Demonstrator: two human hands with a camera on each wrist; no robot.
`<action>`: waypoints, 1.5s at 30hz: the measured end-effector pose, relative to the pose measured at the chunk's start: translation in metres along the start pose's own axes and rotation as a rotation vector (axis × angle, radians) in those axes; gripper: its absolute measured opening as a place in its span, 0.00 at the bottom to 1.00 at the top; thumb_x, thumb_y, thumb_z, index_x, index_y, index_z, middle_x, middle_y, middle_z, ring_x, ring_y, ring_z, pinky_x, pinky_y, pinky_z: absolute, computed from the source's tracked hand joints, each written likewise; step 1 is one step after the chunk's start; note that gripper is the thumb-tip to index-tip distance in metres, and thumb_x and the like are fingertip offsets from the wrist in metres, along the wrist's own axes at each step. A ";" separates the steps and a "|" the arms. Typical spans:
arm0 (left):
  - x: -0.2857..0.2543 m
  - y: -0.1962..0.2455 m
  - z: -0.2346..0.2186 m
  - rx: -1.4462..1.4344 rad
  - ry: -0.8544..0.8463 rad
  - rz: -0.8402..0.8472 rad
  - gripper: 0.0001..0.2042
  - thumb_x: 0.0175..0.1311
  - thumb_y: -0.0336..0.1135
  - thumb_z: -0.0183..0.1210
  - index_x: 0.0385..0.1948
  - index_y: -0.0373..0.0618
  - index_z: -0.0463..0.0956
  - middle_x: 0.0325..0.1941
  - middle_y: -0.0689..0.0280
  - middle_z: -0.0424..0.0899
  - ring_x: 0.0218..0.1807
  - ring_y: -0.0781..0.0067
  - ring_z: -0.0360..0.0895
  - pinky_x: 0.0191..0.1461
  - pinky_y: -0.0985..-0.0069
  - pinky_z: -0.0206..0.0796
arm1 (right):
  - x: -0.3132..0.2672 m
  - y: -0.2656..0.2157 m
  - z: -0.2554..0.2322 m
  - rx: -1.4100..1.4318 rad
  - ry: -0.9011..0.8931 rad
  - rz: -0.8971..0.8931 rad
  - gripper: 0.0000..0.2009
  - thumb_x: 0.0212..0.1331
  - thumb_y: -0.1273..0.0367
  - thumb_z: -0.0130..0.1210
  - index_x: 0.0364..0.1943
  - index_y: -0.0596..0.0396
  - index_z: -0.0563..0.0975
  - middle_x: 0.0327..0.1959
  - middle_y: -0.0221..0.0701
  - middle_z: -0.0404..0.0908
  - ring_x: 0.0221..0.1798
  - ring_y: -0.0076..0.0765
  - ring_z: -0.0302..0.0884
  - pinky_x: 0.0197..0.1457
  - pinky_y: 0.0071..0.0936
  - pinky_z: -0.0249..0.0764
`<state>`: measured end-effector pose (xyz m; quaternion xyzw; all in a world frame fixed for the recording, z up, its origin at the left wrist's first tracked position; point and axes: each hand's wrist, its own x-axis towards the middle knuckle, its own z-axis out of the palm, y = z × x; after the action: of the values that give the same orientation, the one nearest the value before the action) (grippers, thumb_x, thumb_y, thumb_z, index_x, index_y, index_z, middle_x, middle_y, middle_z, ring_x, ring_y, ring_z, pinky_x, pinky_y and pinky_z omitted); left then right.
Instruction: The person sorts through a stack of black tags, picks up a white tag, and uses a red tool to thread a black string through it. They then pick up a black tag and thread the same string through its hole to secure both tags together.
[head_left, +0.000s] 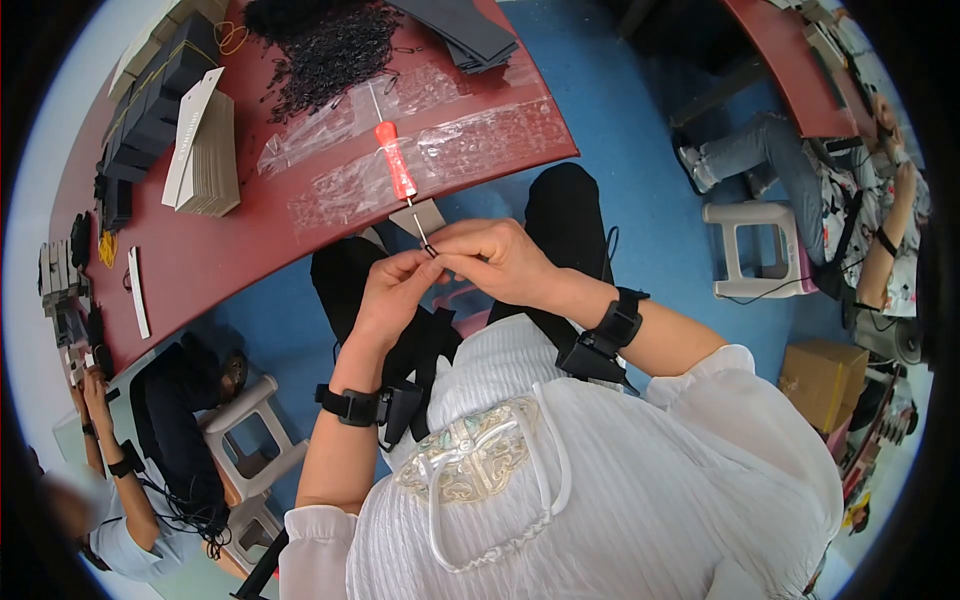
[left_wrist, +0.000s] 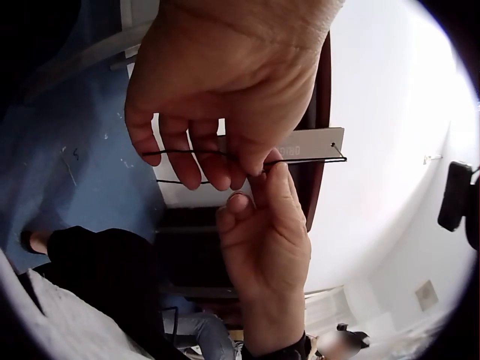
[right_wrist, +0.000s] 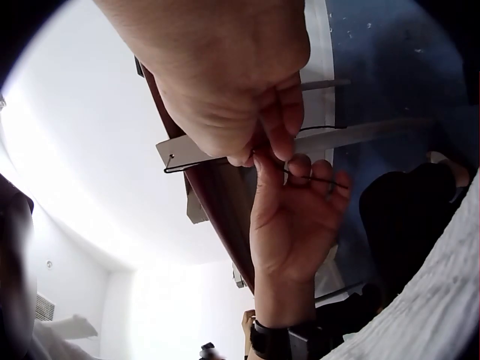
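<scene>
Both hands meet fingertip to fingertip just off the table's near edge, working on a thin black cord [left_wrist: 311,160]. My left hand [head_left: 392,295] pinches the cord between thumb and fingers. From the other side, my right hand [head_left: 505,262] pinches it close by. The cord runs through a small hole at the end of a grey card tag [head_left: 428,214]; its loose ends trail past the fingers in both wrist views. A red-handled tool [head_left: 396,165] with a thin metal shaft lies on the table edge, its tip over the tag. Fingers hide the cord's middle.
Clear plastic tape [head_left: 450,140] covers the red table [head_left: 270,235] near the tool. A heap of small black cord loops [head_left: 330,65], dark cards [head_left: 465,35] and a stack of grey tags [head_left: 205,155] lie farther back. Other people sit at both sides, near plastic stools [head_left: 755,245].
</scene>
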<state>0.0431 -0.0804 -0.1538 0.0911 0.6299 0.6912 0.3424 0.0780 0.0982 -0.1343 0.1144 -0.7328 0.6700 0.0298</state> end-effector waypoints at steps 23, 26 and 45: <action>-0.014 0.045 0.025 0.594 0.591 0.454 0.14 0.52 0.30 0.65 0.40 0.38 0.78 0.38 0.64 0.79 0.42 0.76 0.73 0.45 0.77 0.65 | -0.007 0.006 -0.006 0.111 -0.066 0.350 0.08 0.61 0.71 0.51 0.36 0.62 0.80 0.27 0.32 0.80 0.27 0.22 0.77 0.31 0.19 0.77; -0.007 0.040 0.028 0.273 0.526 0.275 0.12 0.52 0.28 0.64 0.39 0.38 0.78 0.36 0.63 0.79 0.38 0.74 0.74 0.44 0.78 0.65 | -0.009 0.005 -0.006 0.010 -0.091 0.285 0.09 0.62 0.69 0.51 0.34 0.61 0.80 0.21 0.28 0.77 0.24 0.18 0.74 0.27 0.18 0.72; -0.031 0.033 0.030 0.999 0.176 0.756 0.12 0.43 0.19 0.60 0.33 0.39 0.78 0.37 0.62 0.81 0.41 0.64 0.77 0.47 0.74 0.65 | -0.041 -0.023 -0.009 -0.085 -0.048 0.130 0.07 0.57 0.70 0.53 0.28 0.59 0.79 0.21 0.35 0.78 0.23 0.34 0.75 0.29 0.27 0.69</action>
<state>0.0714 -0.0732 -0.1081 0.3989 0.8266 0.3921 -0.0626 0.1213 0.1101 -0.1194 0.0813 -0.7669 0.6360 -0.0267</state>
